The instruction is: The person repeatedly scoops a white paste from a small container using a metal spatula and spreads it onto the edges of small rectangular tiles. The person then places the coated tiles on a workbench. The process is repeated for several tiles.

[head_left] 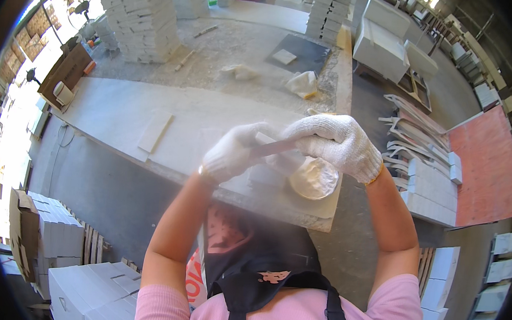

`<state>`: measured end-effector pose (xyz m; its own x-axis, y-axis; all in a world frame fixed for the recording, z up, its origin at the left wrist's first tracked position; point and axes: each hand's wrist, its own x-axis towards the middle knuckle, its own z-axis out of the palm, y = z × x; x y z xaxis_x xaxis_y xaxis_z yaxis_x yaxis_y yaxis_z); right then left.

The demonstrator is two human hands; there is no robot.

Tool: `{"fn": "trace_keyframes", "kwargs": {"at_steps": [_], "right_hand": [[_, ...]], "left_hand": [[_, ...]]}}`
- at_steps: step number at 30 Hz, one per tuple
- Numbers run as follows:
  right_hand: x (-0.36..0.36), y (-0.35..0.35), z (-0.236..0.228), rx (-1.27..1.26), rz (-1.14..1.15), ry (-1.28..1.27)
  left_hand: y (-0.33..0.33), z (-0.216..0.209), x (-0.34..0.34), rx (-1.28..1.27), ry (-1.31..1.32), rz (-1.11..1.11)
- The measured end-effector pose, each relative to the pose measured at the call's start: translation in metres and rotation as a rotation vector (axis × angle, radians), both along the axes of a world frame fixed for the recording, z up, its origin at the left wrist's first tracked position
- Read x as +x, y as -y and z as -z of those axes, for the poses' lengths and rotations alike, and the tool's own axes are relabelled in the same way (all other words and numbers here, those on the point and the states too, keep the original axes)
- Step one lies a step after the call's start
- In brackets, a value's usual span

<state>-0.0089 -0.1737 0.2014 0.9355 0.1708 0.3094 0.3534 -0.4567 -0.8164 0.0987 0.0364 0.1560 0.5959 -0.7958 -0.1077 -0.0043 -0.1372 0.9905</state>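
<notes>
Head view: both forearms rise from the near edge and meet over the near rim of a pale stone workbench (pixel 121 110).
Left hand (pixel 232 152): white knit glove, fingers curled and pressed together around the left end of a thin flat strip (pixel 275 147).
Right hand (pixel 335 143): white knit glove, knuckles up, fingers folded down over the strip's right end — clamped on it.
Strip: one, held level between the two hands, just above a round pale bowl (pixel 315 178); whether it touches the bowl cannot be told.
Bowl: one, standing on the bench's near right corner, partly under the right hand.
Loose tiles on the bench: two seen — a long flat slab (pixel 155 131) left of the hands, a small square piece (pixel 284 56) far off on a dark mat (pixel 303 52).
Crumpled bags: two, pale, lying far on the dusty middle of the bench (pixel 303 83).
Stacks: a tall pile of white tiles (pixel 141 12) at far left, more piles near left on the floor.
Room: grey concrete floor, a red mat (pixel 490 166) at right, curved white cut-outs (pixel 414 136) heaped beside it.
</notes>
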Motion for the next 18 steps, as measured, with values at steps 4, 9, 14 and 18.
{"fn": "trace_keyframes", "kwargs": {"at_steps": [4,9,14,18], "right_hand": [[-0.013,0.001,-0.009,-0.034,0.035,-0.082],[-0.030,-0.009,-0.009,0.139,0.175,-0.197],[-0.037,-0.019,-0.006,0.162,0.262,-0.188],[-0.041,-0.028,-0.001,0.131,0.329,-0.098]], "left_hand": [[0.002,0.005,-0.001,-0.091,0.011,0.026],[0.001,0.019,0.000,-0.136,0.005,-0.011],[0.000,0.032,0.002,-0.161,0.081,0.014],[-0.001,0.039,-0.001,-0.297,0.019,0.011]]}}
